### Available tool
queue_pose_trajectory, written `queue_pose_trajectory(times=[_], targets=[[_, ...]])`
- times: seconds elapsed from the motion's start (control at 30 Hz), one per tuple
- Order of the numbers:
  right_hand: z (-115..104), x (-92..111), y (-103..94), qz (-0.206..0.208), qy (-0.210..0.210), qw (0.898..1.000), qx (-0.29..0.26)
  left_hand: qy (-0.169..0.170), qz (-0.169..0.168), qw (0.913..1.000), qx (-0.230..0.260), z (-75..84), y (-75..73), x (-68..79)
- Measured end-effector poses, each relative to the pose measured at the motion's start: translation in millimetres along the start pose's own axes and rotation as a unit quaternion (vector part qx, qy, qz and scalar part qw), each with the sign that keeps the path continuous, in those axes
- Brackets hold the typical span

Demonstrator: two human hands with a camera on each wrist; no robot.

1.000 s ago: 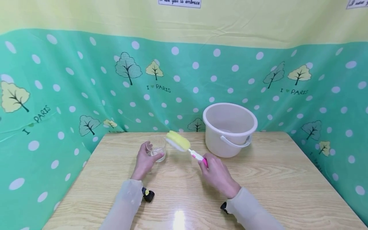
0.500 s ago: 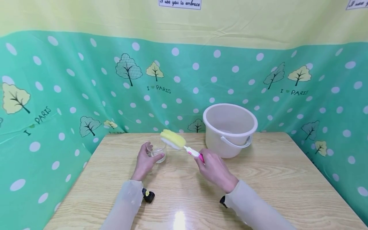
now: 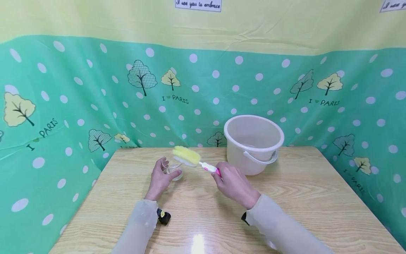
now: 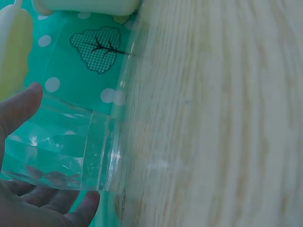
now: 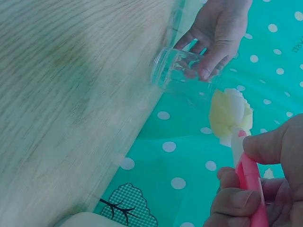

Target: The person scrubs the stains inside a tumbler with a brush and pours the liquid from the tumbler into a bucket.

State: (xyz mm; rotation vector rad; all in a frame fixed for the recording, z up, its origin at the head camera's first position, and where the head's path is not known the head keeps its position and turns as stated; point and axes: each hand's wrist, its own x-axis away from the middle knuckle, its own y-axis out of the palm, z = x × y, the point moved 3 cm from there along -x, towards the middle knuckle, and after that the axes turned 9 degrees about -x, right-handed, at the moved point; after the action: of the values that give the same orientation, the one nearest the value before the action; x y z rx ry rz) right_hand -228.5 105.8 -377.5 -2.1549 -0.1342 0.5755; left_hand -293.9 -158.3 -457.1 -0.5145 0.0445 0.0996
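Note:
My left hand [image 3: 160, 178] grips a clear glass [image 4: 71, 142] that stands upright on the table, thumb on the near side and fingers round the far side. My right hand [image 3: 233, 181] holds the pink and white handle of a sponge brush [image 3: 187, 155], fingers curled round it. The brush's yellow and white sponge head is raised at the glass's rim, overlapping the mouth in the head view. In the right wrist view the pink handle [image 5: 251, 184] runs between thumb and fingers, and the sponge head lies close beside the glass's open end.
A cream bucket [image 3: 238, 155] with its handle hanging down at the front stands at the back of the wooden table [image 3: 301, 190], right of the brush. Green polka-dot cloth [image 3: 203, 95] hangs behind and at both sides.
My right hand has moved left with the sponge brush, bringing the sponge head from right of the glass to over its rim. The left hand and glass have stayed in place.

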Motion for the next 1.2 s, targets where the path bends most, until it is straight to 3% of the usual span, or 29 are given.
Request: queue_pose_trajectory(times=[0.47,0.97,1.2], targets=[[-6,-7,-2.3,-0.007,-0.059,0.995,0.080,0.003,0.002,1.0000,0.000,0.8,-1.1,0.7],[-21,-26,-19.4,-0.028,-0.112,0.976,0.184,0.009,0.002,0.9999,0.010,0.3,0.1,0.6],[-29,-38,-24.3,-0.055,-0.113,0.966,0.226,0.005,0.000,0.9999,0.014,-0.4,0.4,0.2]])
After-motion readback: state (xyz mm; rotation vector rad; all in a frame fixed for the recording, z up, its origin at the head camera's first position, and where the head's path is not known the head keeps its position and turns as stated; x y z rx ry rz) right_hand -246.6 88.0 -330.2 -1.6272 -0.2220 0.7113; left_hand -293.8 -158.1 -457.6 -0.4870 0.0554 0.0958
